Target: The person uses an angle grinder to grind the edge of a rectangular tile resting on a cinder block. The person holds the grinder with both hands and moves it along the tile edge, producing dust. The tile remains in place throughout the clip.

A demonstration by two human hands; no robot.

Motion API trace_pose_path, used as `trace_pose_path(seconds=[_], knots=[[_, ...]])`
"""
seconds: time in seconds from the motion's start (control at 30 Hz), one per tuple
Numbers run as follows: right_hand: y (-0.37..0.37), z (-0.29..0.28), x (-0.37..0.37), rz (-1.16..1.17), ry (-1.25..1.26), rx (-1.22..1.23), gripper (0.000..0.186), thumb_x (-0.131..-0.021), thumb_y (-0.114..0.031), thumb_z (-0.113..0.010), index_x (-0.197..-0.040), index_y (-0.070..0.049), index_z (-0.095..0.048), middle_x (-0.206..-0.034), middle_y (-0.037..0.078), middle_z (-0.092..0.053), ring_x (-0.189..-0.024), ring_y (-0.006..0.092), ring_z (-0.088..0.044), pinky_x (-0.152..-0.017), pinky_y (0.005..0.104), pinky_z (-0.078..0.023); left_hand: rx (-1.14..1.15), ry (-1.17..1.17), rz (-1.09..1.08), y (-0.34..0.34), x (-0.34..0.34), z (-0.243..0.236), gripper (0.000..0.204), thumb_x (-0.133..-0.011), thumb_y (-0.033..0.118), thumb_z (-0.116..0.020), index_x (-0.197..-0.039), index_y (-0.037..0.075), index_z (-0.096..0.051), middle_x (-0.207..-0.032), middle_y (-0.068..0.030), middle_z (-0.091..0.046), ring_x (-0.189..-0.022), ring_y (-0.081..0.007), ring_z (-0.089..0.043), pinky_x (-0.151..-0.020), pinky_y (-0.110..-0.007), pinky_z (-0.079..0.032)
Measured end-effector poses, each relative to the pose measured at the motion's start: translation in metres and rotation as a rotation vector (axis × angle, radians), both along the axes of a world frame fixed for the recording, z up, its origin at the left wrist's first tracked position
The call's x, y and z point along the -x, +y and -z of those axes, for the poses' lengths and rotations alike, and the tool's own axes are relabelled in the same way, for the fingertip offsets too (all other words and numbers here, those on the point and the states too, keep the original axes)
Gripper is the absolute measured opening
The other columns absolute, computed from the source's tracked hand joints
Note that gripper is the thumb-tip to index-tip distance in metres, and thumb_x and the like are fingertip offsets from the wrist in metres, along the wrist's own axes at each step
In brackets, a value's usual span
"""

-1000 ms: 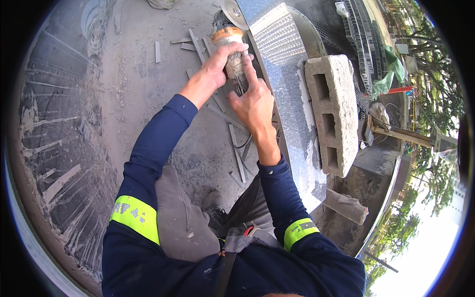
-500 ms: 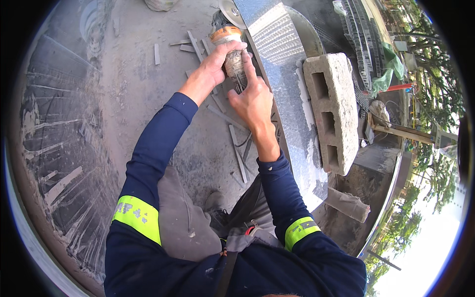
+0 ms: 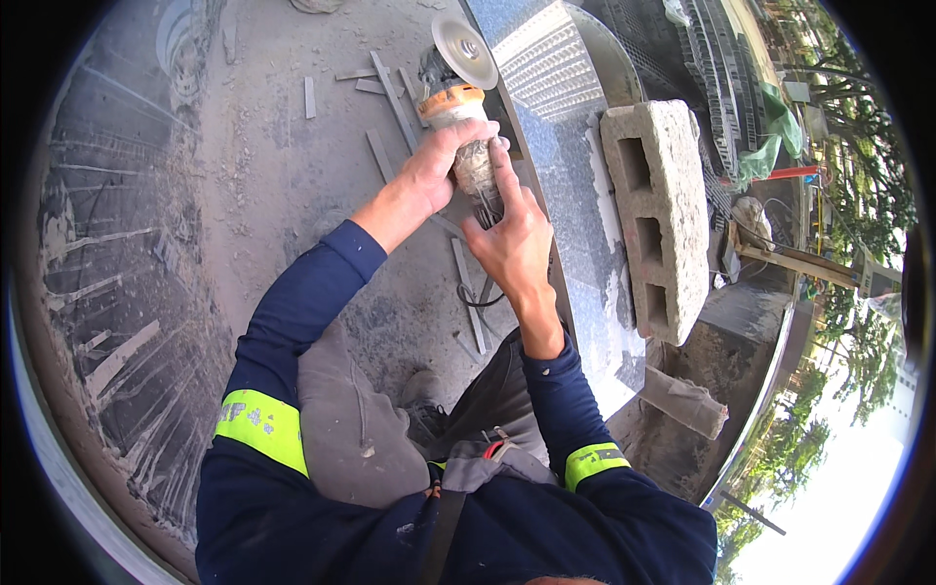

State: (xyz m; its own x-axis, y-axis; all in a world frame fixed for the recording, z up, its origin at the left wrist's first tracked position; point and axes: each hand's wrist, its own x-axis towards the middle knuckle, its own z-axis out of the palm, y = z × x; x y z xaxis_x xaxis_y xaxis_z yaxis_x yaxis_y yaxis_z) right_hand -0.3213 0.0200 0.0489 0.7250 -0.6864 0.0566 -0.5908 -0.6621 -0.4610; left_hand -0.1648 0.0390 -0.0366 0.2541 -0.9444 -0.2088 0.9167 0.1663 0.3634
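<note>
An angle grinder (image 3: 448, 95), dusty and orange near its head, carries a pale round disc (image 3: 462, 51) facing up at the edge of a long speckled, glossy slab (image 3: 564, 179). My left hand (image 3: 434, 171) is wrapped round the grinder's body below the orange collar, thumb across it. My right hand (image 3: 512, 234) grips the lower, wrapped part of the tool, index finger stretched along it. A black cord (image 3: 478, 300) shows below my hands. To the right, a hollow concrete block (image 3: 678, 205) rests on the slab.
Thin strips (image 3: 390, 97) lie scattered on the dusty floor (image 3: 283, 195). A wall with streaked dark covering (image 3: 107, 273) runs along the left. At the right are stacked panels (image 3: 721, 88), green netting (image 3: 780, 127), timber (image 3: 790, 263) and a rough bar (image 3: 682, 405), with trees beyond.
Both hands and the grinder have moved down and slightly right, toward my body, so more of the disc shows. The grip looks the same.
</note>
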Motion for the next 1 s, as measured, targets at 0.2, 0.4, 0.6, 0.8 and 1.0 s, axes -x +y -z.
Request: trace_pose_path(seconds=[0.2, 0.4, 0.6, 0.8, 1.0], knots=[[-0.006, -0.003, -0.012, 0.005, 0.025, -0.018, 0.098, -0.072, -0.009, -0.075, -0.164, -0.021, -0.043, -0.095, 0.021, -0.071, -0.087, 0.0391, -0.073, -0.082, 0.0466, -0.06, 0.002, 0.0, -0.014, -0.008, -0.01, 0.001, 0.034, -0.09, 0.024, -0.079, -0.114, 0.004, -0.065, -0.102, -0.0116, -0.072, -0.095, -0.0207, -0.073, -0.088, -0.04, -0.062], [-0.017, 0.005, -0.039, 0.015, -0.029, -0.006, 0.097, -0.072, -0.012, -0.076, -0.163, -0.021, -0.043, -0.097, 0.025, -0.071, -0.089, 0.0442, -0.073, -0.08, 0.0521, -0.06, 0.022, 0.002, -0.004, -0.028, -0.039, 0.006, 0.034, -0.088, 0.023, -0.08, -0.112, 0.005, -0.064, -0.103, -0.0102, -0.071, -0.093, -0.0217, -0.073, -0.083, -0.04, -0.063], [-0.023, -0.001, -0.063, 0.035, 0.05, -0.008, 0.1, -0.072, -0.011, -0.074, -0.165, -0.018, -0.039, -0.101, 0.028, -0.073, -0.095, 0.0453, -0.074, -0.089, 0.0493, -0.058, -0.014, -0.031, -0.046, -0.043, -0.063, 0.01, 0.037, -0.086, 0.018, -0.083, -0.114, 0.006, -0.061, -0.1, -0.0059, -0.068, -0.095, -0.0214, -0.074, -0.081, -0.039, -0.065], [-0.008, 0.001, -0.029, 0.01, 0.006, -0.009, 0.1, -0.072, -0.011, -0.075, -0.165, -0.02, -0.04, -0.097, 0.024, -0.072, -0.089, 0.0415, -0.074, -0.083, 0.0492, -0.059, 0.004, -0.045, -0.029, -0.018, -0.029, 0.002, 0.034, -0.088, 0.023, -0.081, -0.113, 0.006, -0.064, -0.102, -0.0082, -0.071, -0.094, -0.021, -0.074, -0.085, -0.039, -0.064], [0.0, -0.004, -0.005, 0.006, 0.002, -0.025, 0.098, -0.072, -0.008, -0.075, -0.164, -0.02, -0.042, -0.098, 0.022, -0.072, -0.088, 0.0391, -0.074, -0.084, 0.0463, -0.06, -0.001, -0.022, -0.012, -0.002, -0.002, -0.002, 0.036, -0.09, 0.027, -0.08, -0.114, 0.006, -0.065, -0.105, -0.0117, -0.073, -0.093, -0.0205, -0.073, -0.087, -0.039, -0.062]])
